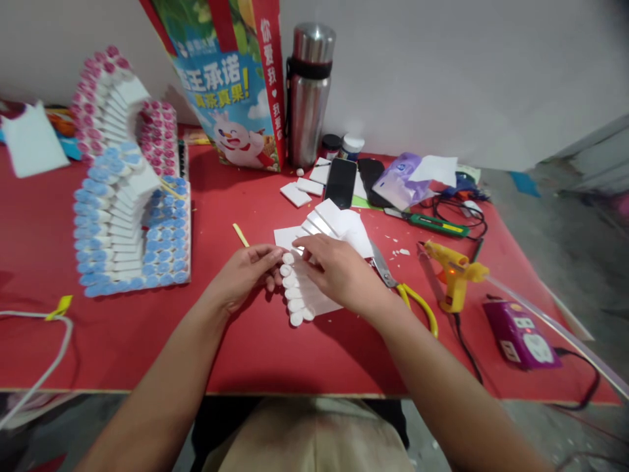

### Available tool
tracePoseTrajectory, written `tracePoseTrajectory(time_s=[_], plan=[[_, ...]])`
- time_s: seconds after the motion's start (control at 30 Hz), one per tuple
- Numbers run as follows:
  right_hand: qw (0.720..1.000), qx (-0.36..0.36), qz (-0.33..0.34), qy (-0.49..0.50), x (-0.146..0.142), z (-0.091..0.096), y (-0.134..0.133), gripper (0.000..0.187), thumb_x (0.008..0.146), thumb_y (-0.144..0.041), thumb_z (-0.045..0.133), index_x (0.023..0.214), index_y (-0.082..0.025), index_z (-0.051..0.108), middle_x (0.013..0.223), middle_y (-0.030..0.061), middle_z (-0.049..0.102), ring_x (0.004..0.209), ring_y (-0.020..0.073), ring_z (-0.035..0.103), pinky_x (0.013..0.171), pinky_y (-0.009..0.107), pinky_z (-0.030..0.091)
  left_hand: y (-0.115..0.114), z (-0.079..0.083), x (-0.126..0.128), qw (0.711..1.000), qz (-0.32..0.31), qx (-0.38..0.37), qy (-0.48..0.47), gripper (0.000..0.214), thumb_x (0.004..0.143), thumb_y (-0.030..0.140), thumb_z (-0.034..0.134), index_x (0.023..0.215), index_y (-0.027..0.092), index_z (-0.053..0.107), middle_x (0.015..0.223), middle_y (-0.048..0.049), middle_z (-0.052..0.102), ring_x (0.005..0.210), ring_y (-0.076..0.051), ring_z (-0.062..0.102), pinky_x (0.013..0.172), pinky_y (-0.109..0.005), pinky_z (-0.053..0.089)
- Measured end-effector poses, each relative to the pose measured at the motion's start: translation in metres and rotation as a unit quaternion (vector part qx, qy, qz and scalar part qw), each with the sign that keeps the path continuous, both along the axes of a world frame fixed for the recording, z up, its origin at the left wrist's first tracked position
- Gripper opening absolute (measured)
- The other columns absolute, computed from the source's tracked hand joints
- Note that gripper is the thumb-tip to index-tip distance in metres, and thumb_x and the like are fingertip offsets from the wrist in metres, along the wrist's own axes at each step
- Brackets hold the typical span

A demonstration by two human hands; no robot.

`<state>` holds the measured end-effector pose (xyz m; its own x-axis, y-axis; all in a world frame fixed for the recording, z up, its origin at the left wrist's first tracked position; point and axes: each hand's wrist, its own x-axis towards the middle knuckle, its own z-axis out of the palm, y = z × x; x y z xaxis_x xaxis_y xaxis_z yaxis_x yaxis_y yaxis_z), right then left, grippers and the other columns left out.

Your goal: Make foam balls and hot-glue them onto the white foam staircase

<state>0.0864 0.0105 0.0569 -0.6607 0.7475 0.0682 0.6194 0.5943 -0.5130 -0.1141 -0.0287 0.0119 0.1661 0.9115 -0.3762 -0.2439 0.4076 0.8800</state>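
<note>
Red table (147, 328): left of the scissors (388, 275), our half-open left hand (246, 275) steadies the foam piece (314, 298) while our flat right hand (339, 272) presses it against sliding.

Red table (122, 341) against a plain white wall (442, 65), grey floor (540, 216) beside.

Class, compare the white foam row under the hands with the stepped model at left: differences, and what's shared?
The foam row has plain white round ends; the stepped model has blue and pink ones. The foam row is one short line; the stepped model has many tiers. The left hand and right hand touch the foam row, not the stepped model. Both are white strips with rounded ends.
</note>
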Motion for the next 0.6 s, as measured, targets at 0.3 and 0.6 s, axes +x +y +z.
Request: tracePoseTrajectory(time_s=[0.3, 0.6], plan=[[0.998, -0.006, 0.031, -0.055, -0.0058, 0.0054, 0.0015, 0.032, 0.104, -0.023, 0.051, 0.130, -0.021, 0.069, 0.107, 0.0092, 0.064, 0.090, 0.0186, 0.061, 0.075, 0.029, 0.040, -0.0019, -0.0045, -0.0022, 0.999, -0.030, 0.029, -0.025, 0.032, 0.085, 0.027, 0.078, 0.110, 0.015, 0.063, 0.075, -0.0009, 0.067, 0.055, -0.009, 0.057, 0.051, -0.020, 0.046], [0.995, 0.011, 0.033, -0.096, -0.0037, 0.0047, 0.0016, 0.031, 0.104, -0.022, 0.051, 0.129, -0.020, 0.069, 0.108, 0.0096, 0.064, 0.092, 0.0195, 0.062, 0.074, 0.029, 0.039, -0.0006, -0.0035, 0.0012, 0.998, -0.056, -0.005, 0.003, 0.046, 0.085, 0.035, 0.076, 0.121, 0.011, 0.062, 0.059, -0.0024, 0.068, 0.042, -0.011, 0.056, 0.040, -0.018, 0.037]])
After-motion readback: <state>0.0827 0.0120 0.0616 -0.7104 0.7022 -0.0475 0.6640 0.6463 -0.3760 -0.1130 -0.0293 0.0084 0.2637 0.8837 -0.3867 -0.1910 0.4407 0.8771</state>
